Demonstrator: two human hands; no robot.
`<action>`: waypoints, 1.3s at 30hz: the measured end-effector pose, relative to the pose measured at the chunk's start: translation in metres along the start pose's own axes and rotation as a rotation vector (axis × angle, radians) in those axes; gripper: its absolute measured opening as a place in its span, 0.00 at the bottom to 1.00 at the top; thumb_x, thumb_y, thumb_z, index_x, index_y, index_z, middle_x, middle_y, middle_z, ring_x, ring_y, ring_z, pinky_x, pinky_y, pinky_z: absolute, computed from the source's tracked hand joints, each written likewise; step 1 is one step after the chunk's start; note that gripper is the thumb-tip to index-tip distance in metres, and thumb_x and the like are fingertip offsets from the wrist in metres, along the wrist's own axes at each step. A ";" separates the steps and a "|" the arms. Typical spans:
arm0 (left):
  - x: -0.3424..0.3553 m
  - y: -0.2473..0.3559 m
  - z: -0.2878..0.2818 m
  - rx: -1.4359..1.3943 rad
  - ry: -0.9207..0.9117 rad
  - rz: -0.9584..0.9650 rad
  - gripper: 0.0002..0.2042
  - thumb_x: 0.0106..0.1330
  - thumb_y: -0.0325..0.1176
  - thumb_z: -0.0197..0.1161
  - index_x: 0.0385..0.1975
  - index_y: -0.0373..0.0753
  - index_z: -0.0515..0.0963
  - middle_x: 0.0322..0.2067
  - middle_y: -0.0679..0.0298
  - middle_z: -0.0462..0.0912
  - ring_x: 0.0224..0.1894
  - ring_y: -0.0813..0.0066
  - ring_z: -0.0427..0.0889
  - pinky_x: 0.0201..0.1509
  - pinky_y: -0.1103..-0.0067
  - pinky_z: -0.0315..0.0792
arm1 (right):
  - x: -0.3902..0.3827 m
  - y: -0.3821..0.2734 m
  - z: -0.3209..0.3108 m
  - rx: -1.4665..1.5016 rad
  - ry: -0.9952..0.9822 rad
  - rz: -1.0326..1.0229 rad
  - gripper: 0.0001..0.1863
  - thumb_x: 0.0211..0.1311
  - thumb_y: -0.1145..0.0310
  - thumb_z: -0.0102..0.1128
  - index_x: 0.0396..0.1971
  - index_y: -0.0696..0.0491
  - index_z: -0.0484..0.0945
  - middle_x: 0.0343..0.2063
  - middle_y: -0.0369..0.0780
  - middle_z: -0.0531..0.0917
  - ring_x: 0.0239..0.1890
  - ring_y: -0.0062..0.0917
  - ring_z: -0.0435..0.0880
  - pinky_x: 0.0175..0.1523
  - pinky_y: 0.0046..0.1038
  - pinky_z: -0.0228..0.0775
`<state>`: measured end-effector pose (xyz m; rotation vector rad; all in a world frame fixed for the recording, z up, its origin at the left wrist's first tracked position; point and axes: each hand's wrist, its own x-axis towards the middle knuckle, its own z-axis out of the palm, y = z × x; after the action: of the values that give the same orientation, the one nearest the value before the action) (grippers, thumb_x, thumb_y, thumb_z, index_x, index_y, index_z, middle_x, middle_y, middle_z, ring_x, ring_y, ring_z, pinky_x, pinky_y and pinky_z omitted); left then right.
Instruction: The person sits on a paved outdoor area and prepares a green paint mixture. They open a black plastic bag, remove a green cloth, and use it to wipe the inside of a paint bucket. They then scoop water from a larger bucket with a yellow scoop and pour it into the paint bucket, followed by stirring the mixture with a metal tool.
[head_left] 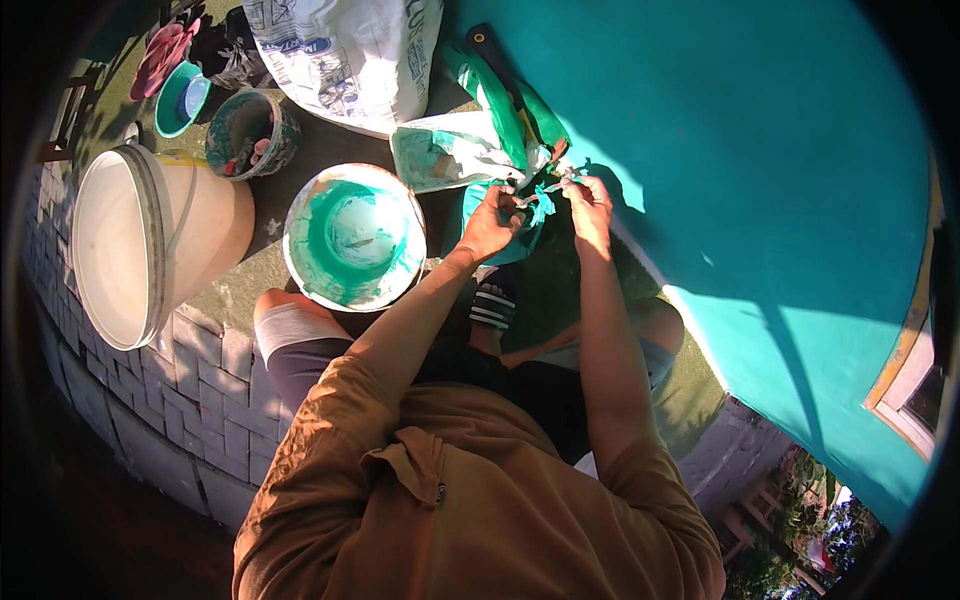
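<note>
My left hand (492, 222) and my right hand (589, 205) meet in front of me, both pinching a small paint-smeared teal and white scrap (541, 196), perhaps cloth or plastic. Just beyond the hands lie a paint-stained white bag (450, 150) and a green rolled sheet (500, 100) against the teal painted wall (760, 150). A white bucket (354, 236) with teal paint inside stands right beside my left forearm. I am squatting; my knees and a striped sandal (494, 305) show below the hands.
A large empty white bucket (135, 245) stands at left on the paved ground. Behind it are a paint-crusted small pail (250, 132), a teal cup (182, 98) and a big printed white sack (345, 50). A window frame (915, 385) is at right.
</note>
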<state>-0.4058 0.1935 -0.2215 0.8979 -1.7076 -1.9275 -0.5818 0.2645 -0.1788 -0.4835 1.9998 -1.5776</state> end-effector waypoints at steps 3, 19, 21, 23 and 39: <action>-0.011 0.017 -0.010 0.061 0.016 -0.062 0.19 0.63 0.31 0.63 0.52 0.38 0.66 0.43 0.59 0.84 0.38 0.68 0.82 0.43 0.72 0.74 | 0.002 -0.018 0.004 0.009 -0.036 -0.100 0.09 0.57 0.77 0.67 0.34 0.57 0.76 0.29 0.34 0.83 0.32 0.16 0.80 0.41 0.19 0.71; -0.060 0.057 -0.099 -0.188 0.063 -0.156 0.09 0.69 0.24 0.56 0.47 0.38 0.71 0.39 0.64 0.81 0.44 0.78 0.80 0.49 0.78 0.76 | 0.003 -0.095 0.050 -0.093 -0.094 -0.175 0.08 0.60 0.74 0.66 0.37 0.56 0.76 0.27 0.33 0.80 0.28 0.12 0.74 0.32 0.17 0.64; -0.075 0.046 -0.117 -0.190 0.168 -0.126 0.08 0.70 0.25 0.56 0.47 0.38 0.71 0.39 0.64 0.81 0.43 0.77 0.81 0.49 0.78 0.76 | -0.023 -0.113 0.083 -0.075 -0.174 -0.051 0.09 0.61 0.74 0.65 0.39 0.56 0.75 0.28 0.32 0.79 0.30 0.11 0.74 0.34 0.16 0.63; -0.082 0.069 -0.129 -0.194 0.191 -0.221 0.07 0.72 0.27 0.56 0.46 0.36 0.71 0.39 0.62 0.82 0.41 0.75 0.82 0.48 0.78 0.76 | -0.029 -0.113 0.095 -0.155 -0.199 -0.068 0.09 0.61 0.74 0.65 0.38 0.56 0.74 0.27 0.32 0.79 0.29 0.12 0.74 0.35 0.17 0.64; -0.091 0.064 -0.100 -0.127 0.140 -0.072 0.04 0.69 0.25 0.58 0.40 0.38 0.76 0.28 0.69 0.79 0.29 0.86 0.75 0.35 0.83 0.72 | -0.014 0.008 -0.072 -1.059 0.077 -0.174 0.14 0.50 0.65 0.68 0.34 0.55 0.77 0.29 0.46 0.85 0.34 0.41 0.85 0.41 0.38 0.76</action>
<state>-0.2789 0.1729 -0.1453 1.0322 -1.4756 -1.9450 -0.6147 0.3302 -0.1718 -0.9976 2.7984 -0.4758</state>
